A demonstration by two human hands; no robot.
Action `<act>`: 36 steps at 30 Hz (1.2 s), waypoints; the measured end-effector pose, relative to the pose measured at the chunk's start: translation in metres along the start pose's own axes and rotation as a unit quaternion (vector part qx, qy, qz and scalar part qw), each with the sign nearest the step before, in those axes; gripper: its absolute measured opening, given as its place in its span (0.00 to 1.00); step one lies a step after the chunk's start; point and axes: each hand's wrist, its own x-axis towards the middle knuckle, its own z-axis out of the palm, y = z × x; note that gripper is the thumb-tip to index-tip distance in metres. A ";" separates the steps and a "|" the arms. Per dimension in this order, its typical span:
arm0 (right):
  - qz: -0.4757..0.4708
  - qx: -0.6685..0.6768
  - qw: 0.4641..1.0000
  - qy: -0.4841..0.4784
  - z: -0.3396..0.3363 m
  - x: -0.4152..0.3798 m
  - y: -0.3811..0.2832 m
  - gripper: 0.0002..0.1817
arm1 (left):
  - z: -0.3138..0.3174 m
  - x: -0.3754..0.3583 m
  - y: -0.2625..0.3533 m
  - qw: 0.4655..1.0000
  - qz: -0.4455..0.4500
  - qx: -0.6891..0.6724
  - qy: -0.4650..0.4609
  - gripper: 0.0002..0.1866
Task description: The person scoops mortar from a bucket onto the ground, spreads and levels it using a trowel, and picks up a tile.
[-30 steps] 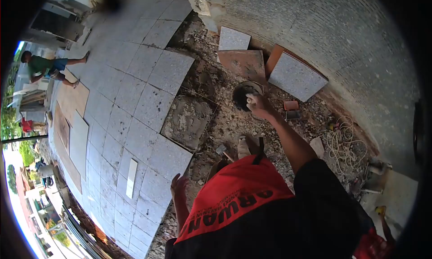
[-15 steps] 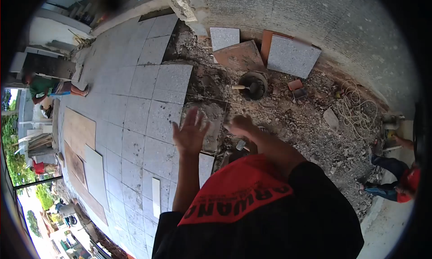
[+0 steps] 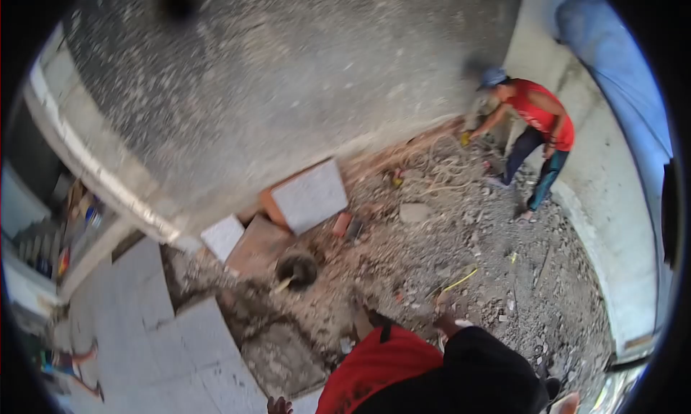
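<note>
At the bottom edge, my left hand (image 3: 279, 405) shows only in part, its fingers apart and nothing seen in them, beside the grey tiled floor (image 3: 205, 349). My right hand (image 3: 447, 325) is small and blurred by the dark sleeve, over the rubble; its fingers and anything in them cannot be made out. Ahead and to the left sits a dark bucket (image 3: 301, 270) with a light handle (image 3: 283, 285) sticking out. Behind it, a pale tile (image 3: 311, 197) and a brown slab (image 3: 259, 247) lean near the wall.
A co-worker in red (image 3: 541, 119) bends at the right by the wall, one hand at a yellow object (image 3: 466, 138). Rope (image 3: 439, 180) and a pale stone (image 3: 414, 212) lie on the rubble. Another person's legs (image 3: 85, 356) show at far left.
The view has swung right, bringing the co-worker in red fully into sight. My left hand has dropped to the bottom edge; my right hand appears lower, closer to my body.
</note>
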 end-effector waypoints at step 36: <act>-0.006 0.413 0.907 -0.078 -0.524 0.443 -0.037 0.15 | 0.316 0.722 0.836 0.184 0.754 0.573 0.262 0.32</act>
